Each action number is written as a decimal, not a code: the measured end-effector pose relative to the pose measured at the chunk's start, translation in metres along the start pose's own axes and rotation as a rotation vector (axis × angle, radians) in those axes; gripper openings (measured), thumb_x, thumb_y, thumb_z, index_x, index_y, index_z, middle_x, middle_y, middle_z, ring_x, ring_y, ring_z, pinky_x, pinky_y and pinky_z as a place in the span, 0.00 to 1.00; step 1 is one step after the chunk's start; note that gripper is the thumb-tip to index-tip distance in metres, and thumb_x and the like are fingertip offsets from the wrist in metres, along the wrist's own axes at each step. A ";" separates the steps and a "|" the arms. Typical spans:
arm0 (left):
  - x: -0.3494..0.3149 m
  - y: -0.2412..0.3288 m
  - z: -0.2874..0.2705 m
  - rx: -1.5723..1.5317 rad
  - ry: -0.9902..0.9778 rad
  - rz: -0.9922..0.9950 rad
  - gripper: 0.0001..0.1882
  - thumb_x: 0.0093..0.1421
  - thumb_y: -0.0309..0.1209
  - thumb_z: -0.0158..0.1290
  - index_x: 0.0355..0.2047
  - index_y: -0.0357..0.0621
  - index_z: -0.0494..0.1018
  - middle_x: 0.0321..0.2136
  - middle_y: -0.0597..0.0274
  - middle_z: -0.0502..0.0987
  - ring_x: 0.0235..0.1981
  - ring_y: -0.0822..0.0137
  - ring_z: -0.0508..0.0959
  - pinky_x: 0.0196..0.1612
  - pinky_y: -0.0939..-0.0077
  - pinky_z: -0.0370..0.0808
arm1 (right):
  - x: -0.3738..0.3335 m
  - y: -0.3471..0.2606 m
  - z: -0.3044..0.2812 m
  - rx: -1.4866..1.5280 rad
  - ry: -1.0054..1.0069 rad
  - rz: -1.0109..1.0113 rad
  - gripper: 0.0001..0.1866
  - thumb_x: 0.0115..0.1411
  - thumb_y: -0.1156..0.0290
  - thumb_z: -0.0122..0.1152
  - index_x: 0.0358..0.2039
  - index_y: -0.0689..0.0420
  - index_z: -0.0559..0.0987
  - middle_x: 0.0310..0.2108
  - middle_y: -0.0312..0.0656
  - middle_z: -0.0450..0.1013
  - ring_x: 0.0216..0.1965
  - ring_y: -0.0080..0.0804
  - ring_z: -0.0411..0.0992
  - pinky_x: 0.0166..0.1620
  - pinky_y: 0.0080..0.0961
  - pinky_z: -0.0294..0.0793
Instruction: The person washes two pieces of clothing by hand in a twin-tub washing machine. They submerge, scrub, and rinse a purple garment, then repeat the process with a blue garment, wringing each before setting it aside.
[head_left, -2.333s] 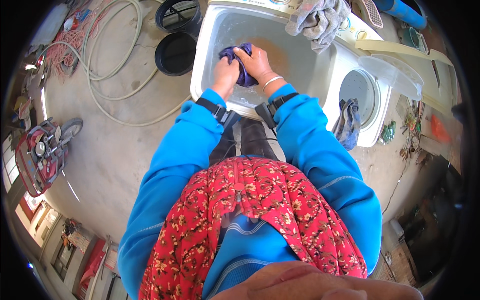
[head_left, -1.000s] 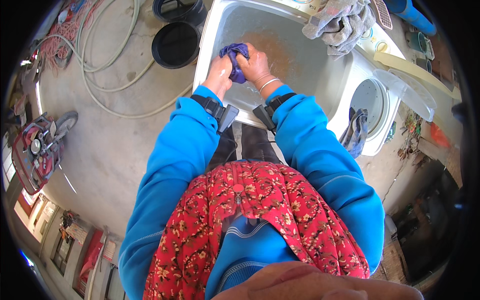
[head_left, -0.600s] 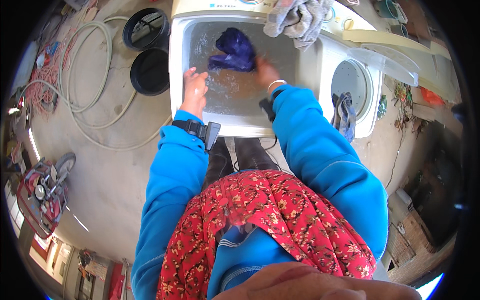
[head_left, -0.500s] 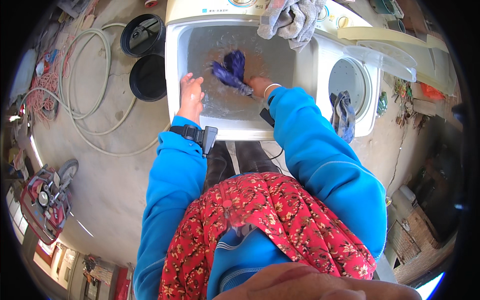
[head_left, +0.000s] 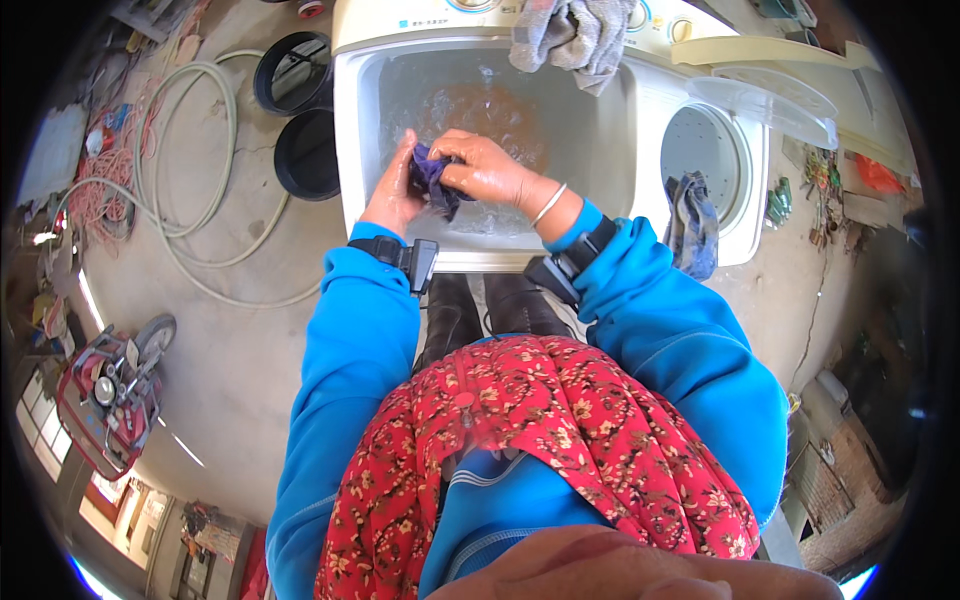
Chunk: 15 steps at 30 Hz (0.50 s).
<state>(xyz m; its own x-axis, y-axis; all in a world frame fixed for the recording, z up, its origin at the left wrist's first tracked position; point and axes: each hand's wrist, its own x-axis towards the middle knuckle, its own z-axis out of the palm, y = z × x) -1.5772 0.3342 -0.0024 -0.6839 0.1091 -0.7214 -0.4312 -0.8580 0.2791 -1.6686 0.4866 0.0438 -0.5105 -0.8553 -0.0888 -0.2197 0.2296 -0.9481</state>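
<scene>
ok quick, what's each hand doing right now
Left hand: closed on the purple cloth, over the water in the wash tub.
Right hand: closed on the same purple cloth, pressing it against the left hand.

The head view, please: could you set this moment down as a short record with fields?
left hand: grips the purple cloth from the left
right hand: closed over the same cloth, bangle on wrist
cloth: bunched between both hands, above the water
wash tub: open, holds water
grey garment: draped over the machine's back edge
blue-grey rag: hangs at the spinner side
hose: looped on the floor, left
</scene>
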 end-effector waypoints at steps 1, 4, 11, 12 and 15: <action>0.001 0.001 -0.003 -0.035 -0.127 -0.030 0.30 0.58 0.56 0.56 0.54 0.52 0.67 0.46 0.58 0.75 0.47 0.59 0.76 0.51 0.58 0.75 | -0.002 -0.017 0.006 -0.150 0.030 -0.169 0.14 0.51 0.63 0.60 0.37 0.54 0.79 0.40 0.48 0.73 0.43 0.50 0.69 0.48 0.39 0.70; 0.010 -0.006 -0.011 0.027 0.025 0.213 0.25 0.63 0.52 0.52 0.49 0.46 0.69 0.44 0.57 0.75 0.46 0.61 0.76 0.48 0.61 0.76 | -0.001 -0.039 0.035 -0.235 0.153 -0.165 0.19 0.51 0.52 0.64 0.34 0.55 0.79 0.40 0.48 0.72 0.47 0.49 0.67 0.49 0.42 0.69; 0.018 -0.007 -0.019 0.016 0.203 0.354 0.17 0.65 0.40 0.51 0.46 0.40 0.70 0.38 0.56 0.77 0.39 0.62 0.79 0.41 0.62 0.79 | 0.042 0.042 0.064 -0.453 0.510 0.062 0.19 0.58 0.50 0.55 0.29 0.54 0.81 0.29 0.50 0.76 0.31 0.53 0.75 0.36 0.45 0.75; 0.013 -0.008 -0.017 0.090 0.194 0.373 0.16 0.67 0.40 0.48 0.47 0.40 0.69 0.42 0.56 0.76 0.41 0.62 0.79 0.43 0.64 0.80 | 0.047 0.055 0.057 -0.484 0.460 0.104 0.20 0.59 0.48 0.53 0.29 0.53 0.81 0.31 0.50 0.77 0.32 0.54 0.75 0.36 0.45 0.75; 0.006 -0.004 -0.006 0.119 0.203 0.385 0.22 0.67 0.42 0.49 0.53 0.38 0.66 0.48 0.55 0.73 0.48 0.58 0.76 0.53 0.59 0.74 | 0.048 0.089 0.015 -0.559 0.339 0.355 0.25 0.60 0.42 0.50 0.37 0.50 0.82 0.37 0.49 0.78 0.38 0.53 0.76 0.43 0.43 0.75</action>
<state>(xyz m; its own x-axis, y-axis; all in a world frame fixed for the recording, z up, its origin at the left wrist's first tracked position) -1.5763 0.3349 -0.0115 -0.6836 -0.3176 -0.6571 -0.2411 -0.7516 0.6140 -1.7004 0.4586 -0.0494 -0.8380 -0.5163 -0.1765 -0.3378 0.7449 -0.5753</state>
